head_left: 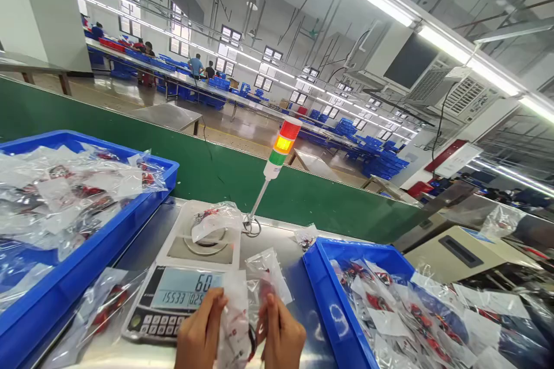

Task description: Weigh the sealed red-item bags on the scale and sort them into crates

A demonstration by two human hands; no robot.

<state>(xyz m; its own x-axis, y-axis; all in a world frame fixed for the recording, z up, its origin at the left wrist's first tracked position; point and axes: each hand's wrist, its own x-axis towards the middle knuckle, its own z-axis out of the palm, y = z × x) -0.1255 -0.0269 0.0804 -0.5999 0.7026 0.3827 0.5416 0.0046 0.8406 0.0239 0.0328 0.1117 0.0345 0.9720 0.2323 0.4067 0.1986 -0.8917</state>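
Observation:
My left hand (201, 328) and my right hand (281, 331) are low in the centre of the view, pinching a clear plastic bag (234, 323) with a white label and small dark and red contents. A second clear bag (266, 277) stands just behind my right hand and seems to touch it. To the left of my left hand sits a digital counting scale (186, 294), its display lit. Another clear bag (216, 222) rests on the scale's round pan. A further bag (97, 311) lies on the bench by the scale's left side.
Blue crates (93, 248) (335, 305) full of bagged red parts flank the steel bench (303, 294). A stack light (279, 147) stands behind the scale, before a green conveyor side (173, 132). A beige machine (450, 253) stands right; several people work at distant benches.

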